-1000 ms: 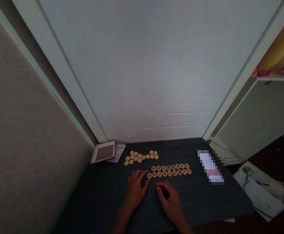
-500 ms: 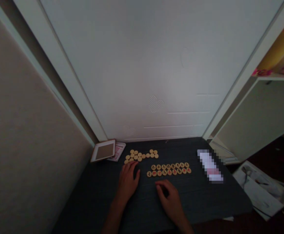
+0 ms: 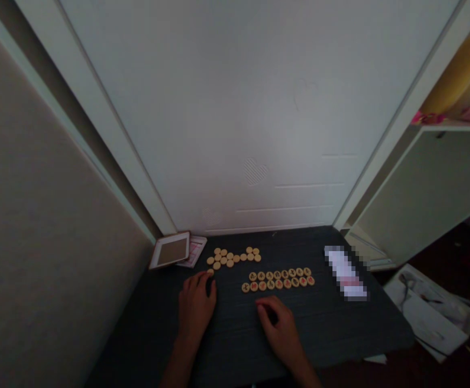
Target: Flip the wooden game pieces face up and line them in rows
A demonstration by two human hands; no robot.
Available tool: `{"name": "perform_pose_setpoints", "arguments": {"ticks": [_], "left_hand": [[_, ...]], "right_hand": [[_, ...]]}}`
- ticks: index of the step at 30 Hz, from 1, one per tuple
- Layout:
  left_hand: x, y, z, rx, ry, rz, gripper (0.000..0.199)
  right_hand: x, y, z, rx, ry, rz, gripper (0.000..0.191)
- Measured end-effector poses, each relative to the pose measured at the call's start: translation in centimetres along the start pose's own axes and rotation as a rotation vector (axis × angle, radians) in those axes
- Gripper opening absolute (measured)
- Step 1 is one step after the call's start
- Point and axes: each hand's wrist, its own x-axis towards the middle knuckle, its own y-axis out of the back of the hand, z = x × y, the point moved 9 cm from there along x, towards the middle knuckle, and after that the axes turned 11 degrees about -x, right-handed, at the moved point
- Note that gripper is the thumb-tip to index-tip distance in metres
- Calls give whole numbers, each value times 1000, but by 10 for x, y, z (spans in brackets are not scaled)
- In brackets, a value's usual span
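Fingertips of a person's left hand [image 3: 196, 304] meet the near edge of a plain, round, pale wooden disc [image 3: 210, 272] lying flat on a dark, wood-grained surface [image 3: 226, 345]. The left grip is loosely curled, a gap showing between thumb and forefinger; whether it pinches the disc or merely touches it cannot be told. The disc sits just past the fingertips, round and without a long axis, and the left hand is the nearer of the two. Just beyond it and to the right of that grip spreads a loose cluster of blank pale wooden discs [image 3: 230, 263]. The right hand [image 3: 281, 328] rests with thumb and forefinger closed into a loop, nothing visible in its hold. Directly ahead of that grip lie two rows of wooden discs marked with red and black characters [image 3: 279, 284]. Beyond the left grip, to its left, a white-rimmed, brown-centred rectangular frame [image 3: 172, 250] overlaps a pink-and-white card [image 3: 196, 250]. A blurred white-and-pink oblong item [image 3: 345, 272] lies well to the right of the right grip. A white panel [image 3: 218, 108] backs the surface; an open white box [image 3: 432, 318] sits low at far right.
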Motion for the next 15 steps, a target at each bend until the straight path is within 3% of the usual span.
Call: {"name": "perform_pose_setpoints", "arguments": {"ticks": [9,12,15], "left_hand": [[14,-4,-14,-48,96,-56,24],[9,-5,-8,-279,111,-37,24],[-9,-14,15,-648,114,-138,27]], "right_hand": [[0,2,-1,4,9,12,19],[0,2,-1,3,14,18,19],[1,2,-2,21,16,14,19]]}}
